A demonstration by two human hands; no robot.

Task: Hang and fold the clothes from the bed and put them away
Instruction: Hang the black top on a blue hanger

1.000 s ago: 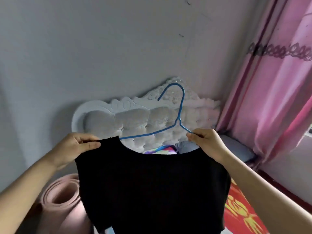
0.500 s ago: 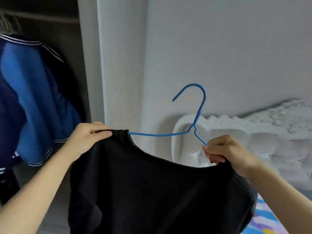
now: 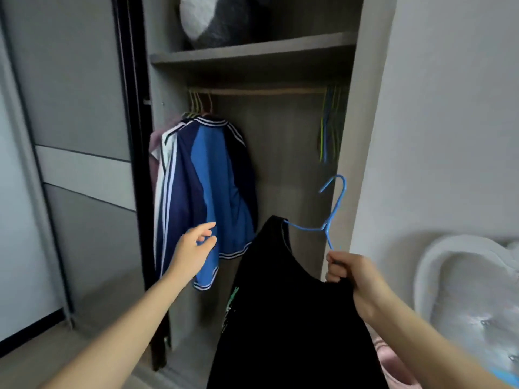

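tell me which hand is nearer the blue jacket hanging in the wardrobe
Left. The left hand is at the lower part of the blue jacket; the right hand is off to its right, gripping the blue hanger.

The black top [image 3: 295, 318] runs off the bottom edge of the frame; a green print [image 3: 231, 300] at its left fold is too crumpled to read. On the blue hanger [image 3: 325, 228], the arm ends are buried in the cloth, and one arm disappears into the right grip [image 3: 351, 270]. Behind the blue jacket [image 3: 207, 186] at centre left, other garments [image 3: 154, 141] show only slivers. The bundle [image 3: 213, 21] on the top shelf [image 3: 252, 51] is cut by the upper edge. Spare hangers [image 3: 328, 127] at upper right blur together.
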